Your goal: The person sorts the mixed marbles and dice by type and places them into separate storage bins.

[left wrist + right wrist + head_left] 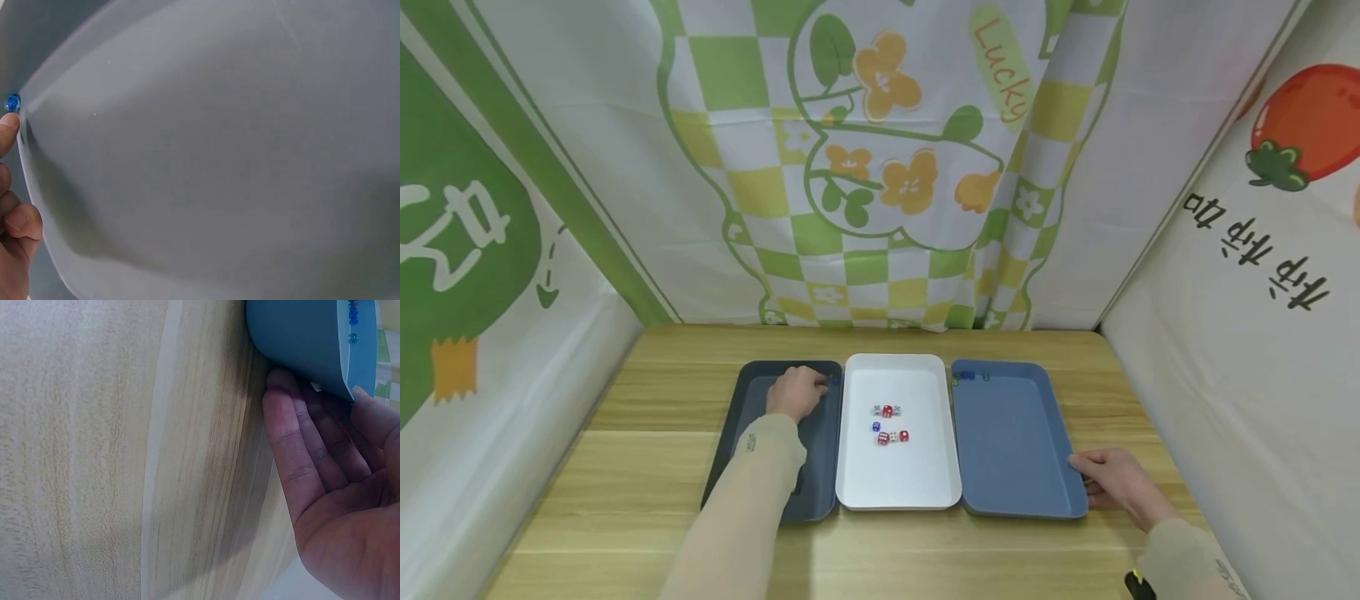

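Note:
In the head view, my left hand (pixel 795 392) reaches into the far right corner of the dark tray (pixel 829 506). A fingertip (pixel 9 120) touches a small blue glass bead (pixel 12 103) by the tray wall; other fingers are curled back. My right hand (pixel 1116 479) holds the blue tray (pixel 1017 442) at its near right side, thumb on the rim and fingers against the outside. Several small blue and green beads (pixel 967 376) line that tray's far left edge. Between the two stands a white tray (pixel 895 487) with red dice (pixel 883 438), a blue die (pixel 876 426) and clear dice (pixel 893 437).
All three trays stand side by side on a wooden table (pixel 625 467). A green checked cloth (pixel 880 267) hangs behind the table, and printed white cloths (pixel 1240 350) stand at both sides.

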`<move>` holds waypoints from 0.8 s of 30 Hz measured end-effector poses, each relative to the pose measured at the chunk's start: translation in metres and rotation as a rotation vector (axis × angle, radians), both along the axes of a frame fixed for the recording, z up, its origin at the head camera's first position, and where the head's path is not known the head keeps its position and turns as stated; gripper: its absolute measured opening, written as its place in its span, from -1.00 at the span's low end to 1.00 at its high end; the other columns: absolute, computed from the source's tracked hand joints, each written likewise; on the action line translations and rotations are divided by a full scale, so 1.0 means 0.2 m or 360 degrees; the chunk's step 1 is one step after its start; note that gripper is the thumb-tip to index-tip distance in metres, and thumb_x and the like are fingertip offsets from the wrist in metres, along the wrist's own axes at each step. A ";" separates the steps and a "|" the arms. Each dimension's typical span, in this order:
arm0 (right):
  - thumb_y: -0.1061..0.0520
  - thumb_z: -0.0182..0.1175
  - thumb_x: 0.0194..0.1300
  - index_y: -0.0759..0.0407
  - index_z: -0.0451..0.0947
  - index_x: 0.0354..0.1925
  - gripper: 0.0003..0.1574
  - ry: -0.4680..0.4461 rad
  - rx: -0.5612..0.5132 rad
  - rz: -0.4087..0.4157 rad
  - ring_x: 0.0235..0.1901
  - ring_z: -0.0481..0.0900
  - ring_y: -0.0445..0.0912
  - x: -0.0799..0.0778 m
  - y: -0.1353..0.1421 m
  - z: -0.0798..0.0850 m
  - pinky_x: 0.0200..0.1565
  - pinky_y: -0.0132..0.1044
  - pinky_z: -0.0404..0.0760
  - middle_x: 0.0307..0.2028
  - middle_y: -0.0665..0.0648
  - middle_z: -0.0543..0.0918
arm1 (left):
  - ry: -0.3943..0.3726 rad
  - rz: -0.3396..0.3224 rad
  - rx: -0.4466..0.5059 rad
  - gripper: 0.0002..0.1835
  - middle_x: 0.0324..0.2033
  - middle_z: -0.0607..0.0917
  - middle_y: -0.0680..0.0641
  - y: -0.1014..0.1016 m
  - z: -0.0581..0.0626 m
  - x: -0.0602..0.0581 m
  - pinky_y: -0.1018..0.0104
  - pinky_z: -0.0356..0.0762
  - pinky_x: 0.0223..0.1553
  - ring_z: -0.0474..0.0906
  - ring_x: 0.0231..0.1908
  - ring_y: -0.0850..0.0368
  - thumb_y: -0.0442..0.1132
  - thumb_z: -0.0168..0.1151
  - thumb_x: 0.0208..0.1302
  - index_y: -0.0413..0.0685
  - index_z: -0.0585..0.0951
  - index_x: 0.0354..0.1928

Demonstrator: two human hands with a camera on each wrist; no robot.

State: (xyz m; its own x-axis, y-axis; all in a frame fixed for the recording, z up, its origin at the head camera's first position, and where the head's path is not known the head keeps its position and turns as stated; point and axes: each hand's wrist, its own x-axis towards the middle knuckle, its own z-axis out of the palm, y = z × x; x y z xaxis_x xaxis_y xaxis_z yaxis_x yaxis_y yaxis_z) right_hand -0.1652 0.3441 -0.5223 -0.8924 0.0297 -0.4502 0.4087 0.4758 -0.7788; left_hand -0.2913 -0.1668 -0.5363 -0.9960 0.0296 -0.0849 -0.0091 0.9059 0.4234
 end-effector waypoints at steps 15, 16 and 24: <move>0.07 0.17 0.52 0.60 0.49 0.19 -0.41 0.0003 0.0013 0.0000 -0.39 0.72 -0.07 -0.01 0.00 0.00 -0.31 -0.18 0.75 -0.36 0.14 0.75 | 0.0003 -0.0043 0.0019 -0.75 0.03 0.77 -0.08 0.05 -0.03 -0.02 -0.20 0.63 -0.01 0.70 0.04 -0.18 -0.15 0.33 0.39 0.05 0.79 0.04; 0.07 0.17 0.52 0.61 0.49 0.19 -0.41 0.0009 0.0012 0.0006 -0.39 0.72 -0.07 -0.01 0.00 0.00 -0.32 -0.18 0.75 -0.37 0.14 0.75 | 0.0001 -0.0051 0.0010 -0.76 0.03 0.77 -0.07 0.05 -0.03 -0.02 -0.20 0.63 -0.01 0.69 0.04 -0.18 -0.16 0.33 0.38 0.06 0.79 0.04; 0.06 0.16 0.53 0.61 0.47 0.21 -0.39 0.0002 0.0013 0.0021 -0.38 0.72 -0.06 -0.01 0.01 0.00 -0.29 -0.16 0.75 -0.35 0.15 0.75 | 0.0001 -0.0099 0.0004 -0.77 0.02 0.78 -0.07 0.04 -0.06 -0.02 -0.18 0.63 0.00 0.68 0.05 -0.18 -0.20 0.36 0.34 0.07 0.80 0.01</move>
State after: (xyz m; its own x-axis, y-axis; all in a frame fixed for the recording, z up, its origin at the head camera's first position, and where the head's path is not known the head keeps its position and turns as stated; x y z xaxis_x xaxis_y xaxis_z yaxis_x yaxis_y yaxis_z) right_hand -0.1670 0.3454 -0.5225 -0.8933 0.0214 -0.4489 0.4013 0.4874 -0.7755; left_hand -0.2953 -0.1584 -0.5477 -0.9922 0.0914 -0.0843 0.0470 0.9036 0.4257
